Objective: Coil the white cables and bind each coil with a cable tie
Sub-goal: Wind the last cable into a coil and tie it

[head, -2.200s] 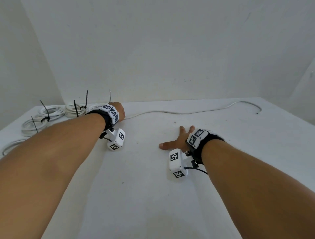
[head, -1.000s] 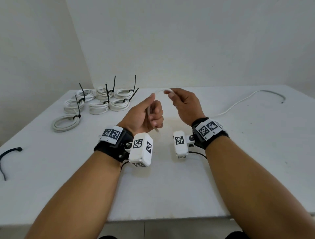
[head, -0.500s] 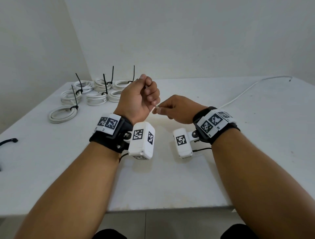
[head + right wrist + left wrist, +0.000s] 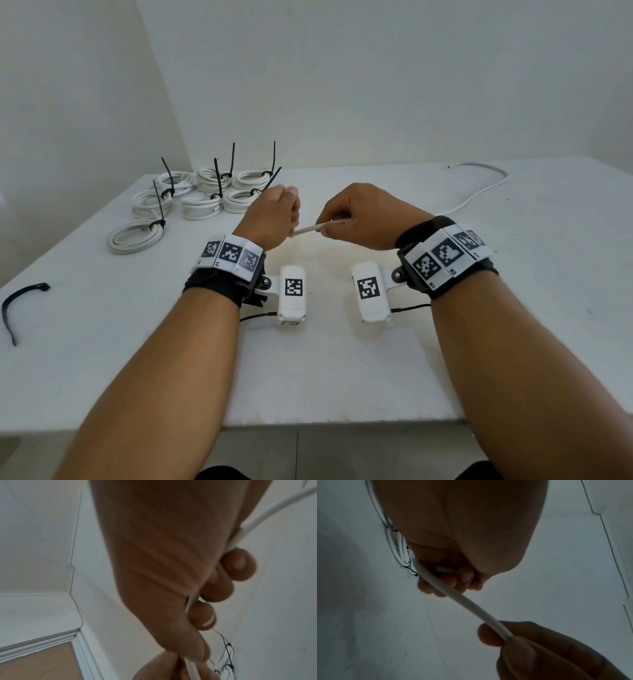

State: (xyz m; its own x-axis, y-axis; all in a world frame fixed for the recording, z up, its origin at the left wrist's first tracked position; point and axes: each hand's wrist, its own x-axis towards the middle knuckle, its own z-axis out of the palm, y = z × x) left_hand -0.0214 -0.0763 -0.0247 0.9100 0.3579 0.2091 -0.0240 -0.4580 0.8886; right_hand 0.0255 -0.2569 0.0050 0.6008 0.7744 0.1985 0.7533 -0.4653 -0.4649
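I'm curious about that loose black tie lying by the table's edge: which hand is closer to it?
Left. The left hand is up over the table's middle, on the black tie's side; the right hand is beyond it, farther away.

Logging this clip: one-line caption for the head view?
Both hands, left hand and right hand, stretch a thin white cable above the white table.

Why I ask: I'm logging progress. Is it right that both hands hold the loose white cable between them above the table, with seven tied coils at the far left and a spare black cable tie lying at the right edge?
Nearly. The spare black cable tie lies at the table's left edge, not the right, as the head view shows. The left hand and right hand do hold the white cable, and seven tied coils sit far left.
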